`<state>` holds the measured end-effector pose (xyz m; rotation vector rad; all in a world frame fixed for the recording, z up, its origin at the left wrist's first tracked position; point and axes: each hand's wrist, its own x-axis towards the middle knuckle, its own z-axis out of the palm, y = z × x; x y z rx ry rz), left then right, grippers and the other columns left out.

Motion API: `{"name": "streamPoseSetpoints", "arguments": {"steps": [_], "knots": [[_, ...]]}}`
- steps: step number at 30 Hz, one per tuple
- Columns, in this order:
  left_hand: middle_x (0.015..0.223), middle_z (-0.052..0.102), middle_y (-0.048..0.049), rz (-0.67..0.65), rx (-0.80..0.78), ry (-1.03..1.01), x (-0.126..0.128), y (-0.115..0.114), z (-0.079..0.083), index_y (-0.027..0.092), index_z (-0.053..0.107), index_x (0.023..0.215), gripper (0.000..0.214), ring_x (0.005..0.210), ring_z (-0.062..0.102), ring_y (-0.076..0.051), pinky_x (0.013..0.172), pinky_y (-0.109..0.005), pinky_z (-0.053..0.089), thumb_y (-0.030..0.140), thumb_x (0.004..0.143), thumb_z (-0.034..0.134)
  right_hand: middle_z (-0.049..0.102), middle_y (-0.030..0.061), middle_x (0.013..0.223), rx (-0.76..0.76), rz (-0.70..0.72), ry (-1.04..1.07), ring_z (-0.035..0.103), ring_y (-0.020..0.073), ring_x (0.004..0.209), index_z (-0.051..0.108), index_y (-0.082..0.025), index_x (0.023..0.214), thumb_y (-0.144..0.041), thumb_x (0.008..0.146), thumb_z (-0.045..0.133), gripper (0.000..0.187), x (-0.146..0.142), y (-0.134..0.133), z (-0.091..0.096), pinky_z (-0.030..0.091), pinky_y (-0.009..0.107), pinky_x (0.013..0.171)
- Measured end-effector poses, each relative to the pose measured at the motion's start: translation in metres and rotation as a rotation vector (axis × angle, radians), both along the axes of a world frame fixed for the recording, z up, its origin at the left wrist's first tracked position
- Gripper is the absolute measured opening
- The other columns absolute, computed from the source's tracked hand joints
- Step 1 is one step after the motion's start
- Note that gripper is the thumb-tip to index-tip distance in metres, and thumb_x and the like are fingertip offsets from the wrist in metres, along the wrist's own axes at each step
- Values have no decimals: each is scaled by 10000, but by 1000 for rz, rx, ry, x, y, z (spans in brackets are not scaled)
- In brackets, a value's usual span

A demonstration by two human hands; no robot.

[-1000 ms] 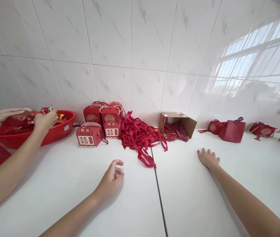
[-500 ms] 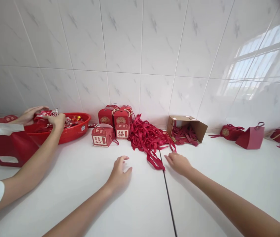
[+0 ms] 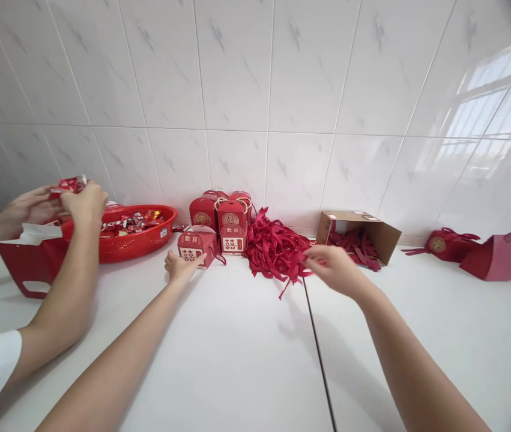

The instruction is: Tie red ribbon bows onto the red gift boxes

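My left hand (image 3: 182, 267) reaches to a small red gift box (image 3: 191, 243) with a white printed front. Its thumb lies against the box's right front edge while the fingers are spread at the left side, so the hand is open around it. At the front right of a tangled heap of red ribbons (image 3: 273, 243), my right hand (image 3: 334, 269) pinches a red ribbon (image 3: 307, 264) between thumb and fingertips. Part of that ribbon is hidden by the fingers and blends into the heap.
Several red boxes (image 3: 220, 210) stand by the wall. A cardboard box (image 3: 388, 240) on its side holds darker red strips. Further right are finished-looking red boxes (image 3: 492, 255). At left, a co-worker's hands (image 3: 86, 201) hold wrapped sweets beside a red basin (image 3: 133, 247) and an open red box (image 3: 27, 264).
My left hand has moved forward and left to the small box. My right hand has risen and closed on a ribbon; the long loop at the front has been drawn up. The view has turned slightly left.
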<state>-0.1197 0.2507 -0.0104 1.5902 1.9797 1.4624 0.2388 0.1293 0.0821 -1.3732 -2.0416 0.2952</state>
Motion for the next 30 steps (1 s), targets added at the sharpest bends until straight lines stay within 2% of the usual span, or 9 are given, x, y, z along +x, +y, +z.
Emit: {"name": "streamPoseSetpoints", "arguments": {"steps": [4, 10, 13, 15, 18, 21, 23, 27, 30], "knots": [[1495, 117, -264, 94, 10, 69, -3, 13, -7, 70, -25, 1438, 1274, 1384, 95, -414, 1111, -545, 167, 534, 565, 777, 684, 57, 918, 170, 69, 585, 631, 186, 815, 665, -208, 1011, -277, 843, 512, 238, 14, -31, 29, 517, 306, 684], [1493, 154, -243, 96, 66, 74, -2, 26, -15, 111, -88, 1451, 1294, 1361, 251, -366, 1092, -480, 283, 487, 564, 776, 460, -29, 586, 175, 43, 853, 409, 78, 499, 682, -206, 889, -276, 832, 569, 145, 21, -54, 41, 338, 209, 447], [1498, 146, -225, 0, 131, 60, 0, 27, -21, 113, -22, 1455, 1204, 1363, 247, -359, 1110, -468, 257, 424, 599, 766, 349, -47, 502, 27, -28, 711, 317, 76, 448, 650, -172, 728, -428, 868, 477, 339, 22, -25, 25, 257, 217, 419], [1502, 140, -214, -151, 169, 13, 6, 21, -25, 140, -70, 1449, 1178, 1369, 237, -349, 1116, -478, 237, 378, 635, 747, 397, -30, 509, -136, -143, 386, 353, 82, 452, 596, -163, 631, -466, 870, 444, 415, 23, 3, 1, 268, 222, 426], [1483, 208, -205, -456, 155, -74, 25, 7, -31, 218, -162, 1430, 1160, 1332, 320, -343, 1076, -510, 297, 329, 681, 716, 565, 29, 603, -400, -312, -179, 516, 134, 568, 595, -162, 596, -369, 793, 583, 286, 24, 42, -44, 352, 237, 495], [1458, 279, -184, -696, 114, -53, 51, -11, -32, 274, -110, 1440, 1138, 1288, 386, -342, 1038, -521, 344, 296, 671, 729, 655, 92, 743, -449, -354, -272, 597, 213, 698, 647, -149, 674, -244, 659, 710, 115, 27, 63, -79, 406, 269, 553], [1464, 266, -181, -841, 108, -28, 67, -22, -31, 291, -95, 1445, 1124, 1295, 370, -341, 1037, -530, 334, 267, 676, 725, 678, 107, 863, -432, -342, -288, 617, 234, 780, 675, -155, 799, -239, 652, 715, 174, 27, 68, -91, 438, 282, 607], [1470, 256, -171, -1079, 103, -24, 83, -38, -30, 288, -73, 1453, 1059, 1293, 348, -361, 1038, -546, 301, 248, 716, 686, 659, 93, 1030, -319, -262, -260, 603, 238, 955, 671, -193, 950, -334, 753, 645, 244, 15, 69, -101, 454, 301, 766], [1473, 265, -152, -1200, 88, -66, 88, -46, -31, 284, -52, 1460, 1050, 1268, 366, -391, 1039, -532, 291, 258, 714, 685, 658, 107, 980, -259, -245, -221, 601, 256, 957, 680, -188, 842, -293, 802, 586, 147, 4, 68, -103, 443, 319, 779]]}}
